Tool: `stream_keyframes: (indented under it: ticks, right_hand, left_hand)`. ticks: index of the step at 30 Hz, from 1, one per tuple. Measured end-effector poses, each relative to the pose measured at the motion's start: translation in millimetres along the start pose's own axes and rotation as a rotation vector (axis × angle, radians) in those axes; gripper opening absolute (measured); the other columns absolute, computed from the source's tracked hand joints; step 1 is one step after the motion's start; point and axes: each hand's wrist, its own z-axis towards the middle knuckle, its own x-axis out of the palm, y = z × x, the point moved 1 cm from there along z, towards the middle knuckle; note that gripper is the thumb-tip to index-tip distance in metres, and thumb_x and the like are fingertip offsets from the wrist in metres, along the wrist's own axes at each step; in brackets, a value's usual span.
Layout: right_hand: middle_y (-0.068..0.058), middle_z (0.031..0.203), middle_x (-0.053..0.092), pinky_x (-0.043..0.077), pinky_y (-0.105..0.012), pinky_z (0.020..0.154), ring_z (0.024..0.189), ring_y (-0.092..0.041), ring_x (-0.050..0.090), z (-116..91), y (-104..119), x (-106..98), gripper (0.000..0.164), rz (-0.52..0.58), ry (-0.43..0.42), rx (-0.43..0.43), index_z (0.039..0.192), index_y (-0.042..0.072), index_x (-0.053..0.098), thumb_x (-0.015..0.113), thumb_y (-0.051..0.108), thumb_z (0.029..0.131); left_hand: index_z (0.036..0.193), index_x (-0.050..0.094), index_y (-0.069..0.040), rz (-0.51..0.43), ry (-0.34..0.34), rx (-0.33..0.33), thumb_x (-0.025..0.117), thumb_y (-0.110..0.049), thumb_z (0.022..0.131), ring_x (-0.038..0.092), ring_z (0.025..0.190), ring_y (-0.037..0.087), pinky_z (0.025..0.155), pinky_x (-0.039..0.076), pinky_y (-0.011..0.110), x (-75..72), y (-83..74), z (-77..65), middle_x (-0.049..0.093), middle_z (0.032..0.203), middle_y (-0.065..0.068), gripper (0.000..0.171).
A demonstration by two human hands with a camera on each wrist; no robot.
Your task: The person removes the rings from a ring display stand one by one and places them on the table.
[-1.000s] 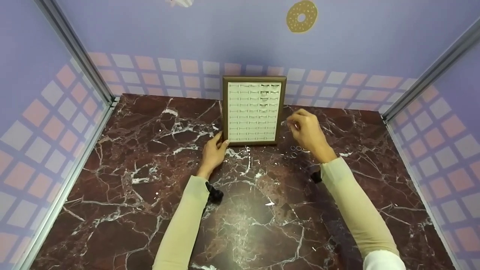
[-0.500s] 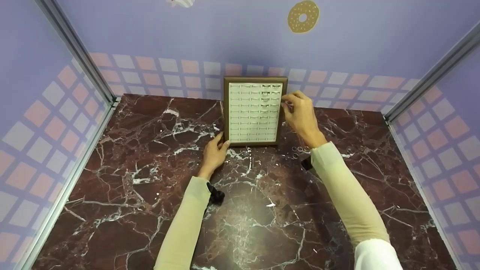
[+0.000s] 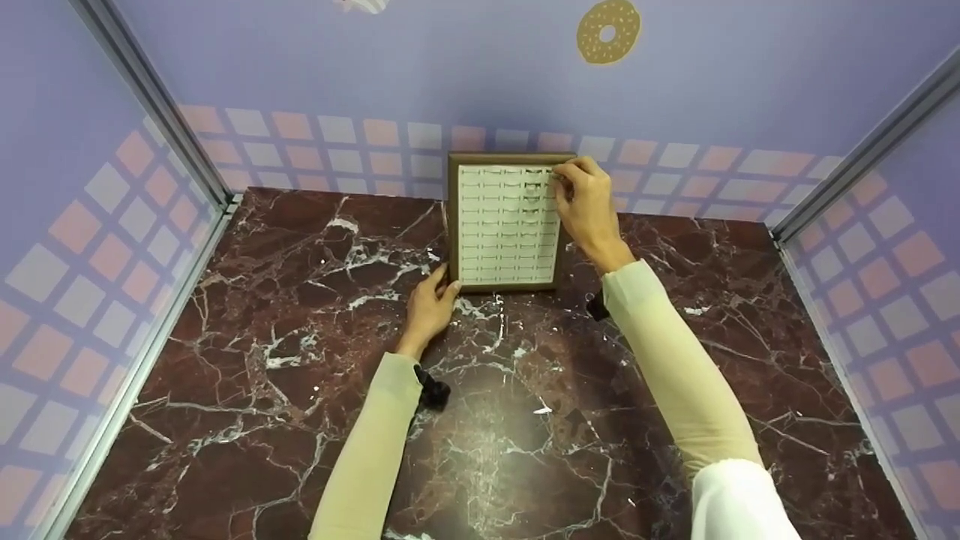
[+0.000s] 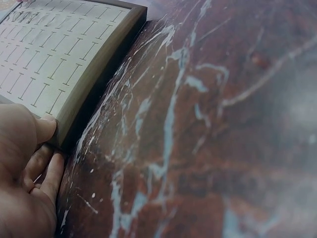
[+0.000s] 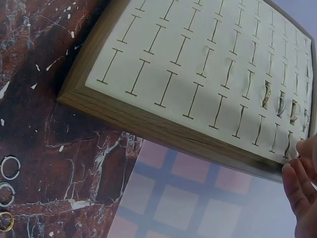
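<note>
A ring display board [image 3: 510,225], cream padding in a wooden frame, leans upright against the back wall. My left hand [image 3: 431,307] grips its lower left corner, thumb [image 4: 45,128] on the front and fingers behind the edge. At the upper right corner, my right hand [image 3: 589,206] has its fingertips pinched against the last slot of the outer column, around a small ring mostly hidden by the fingers. Several rings, one a gold ring [image 5: 267,94], sit in slots of the neighbouring column. Many other slots show as plain slits.
Loose rings lie on the dark red marbled table to the right of the board, among them a silver ring [image 5: 10,167] and a gold ring [image 5: 6,221]. Purple panels with checks enclose the table [image 3: 300,420] at the back and both sides.
My right hand has risen from beside the board, above the loose rings, up and leftward to the board's upper right corner. The left hand keeps its grip on the lower left corner.
</note>
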Motion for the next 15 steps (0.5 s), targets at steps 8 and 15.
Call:
stream_keyframes:
  ticks: [8, 15]
  right_hand:
    - [-0.018, 0.103, 0.069, 0.060, -0.039, 0.081, 0.093, -0.031, 0.070, 4.6, 1.2, 3.4, 0.013, -0.052, 0.003, 0.003, 0.102, -0.006, 0.079, 0.066, -0.005, 0.100]
    - [-0.016, 0.103, 0.066, 0.059, -0.040, 0.082, 0.093, -0.033, 0.070, 4.7, 2.5, 2.1, 0.017, -0.070, 0.007, -0.020, 0.099, -0.005, 0.076, 0.060, -0.009, 0.100]
  left_hand:
    - [0.158, 0.052, -0.006, 0.003, 0.013, 0.001, 0.066, -0.023, 0.108, 0.066, 0.133, 0.034, 0.115, 0.049, 0.047, -1.0, -0.1, 0.4, 0.058, 0.155, 0.021, 0.055]
    - [0.158, 0.052, -0.006, 0.007, 0.013, 0.006, 0.066, -0.023, 0.108, 0.065, 0.133, 0.035, 0.114, 0.049, 0.048, -0.6, 0.6, 0.3, 0.059, 0.154, 0.021, 0.055]
